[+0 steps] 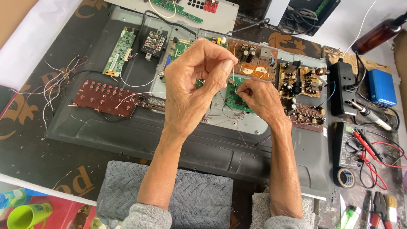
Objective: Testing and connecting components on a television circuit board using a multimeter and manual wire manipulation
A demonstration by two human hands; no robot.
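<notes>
Your left hand (193, 80) is lifted up over the grey panel (127, 135), with thumb and finger pinched on a thin wire (232, 76). Your right hand (258, 95) rests lower, fingers curled and pressed on the green board (232, 101) in the middle. A dark red board (104, 97) lies off to the left, and a meter (349, 146) sits on the right.

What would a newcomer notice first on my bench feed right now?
First, the two bare hands at centre: the left hand raised and pinching a thin wire, the right hand resting its fingertips on the green circuit board. Around them lie other boards on the grey back panel, with a multimeter at right.
</notes>
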